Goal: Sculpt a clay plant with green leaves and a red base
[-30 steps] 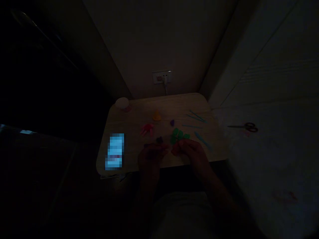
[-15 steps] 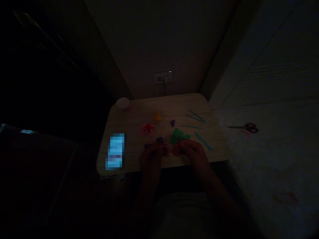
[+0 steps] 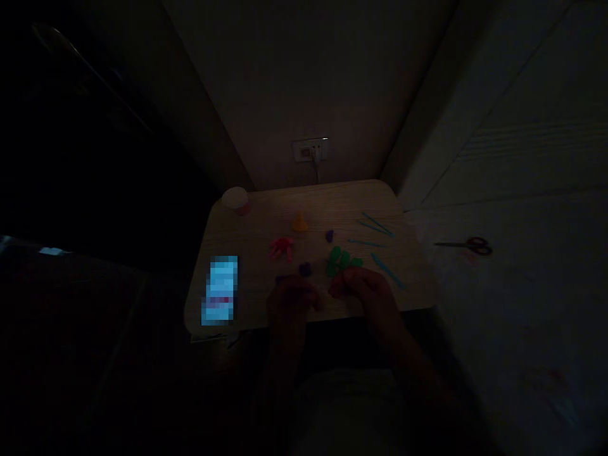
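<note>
Over the near edge of the small wooden table, my left hand is curled with fingers closed; anything inside it is lost in the dark. My right hand pinches thumb against fingertips, close in front of green clay-like pieces. What the pinch holds, if anything, is too dark to make out. A small dark purple lump lies just beyond my left hand, and another purple piece sits farther back. Behind stand a red shape with several legs and an orange pointed shape.
Thin blue modelling tools lie at the table's right side. A lit phone rests at the left, with a pale cup in the back left corner. Scissors lie on the white surface to the right. A wall socket holds a plug.
My hands were almost touching at the fingertips; now a small gap separates them, and the left fingers have curled. The things on the table have stayed in place.
</note>
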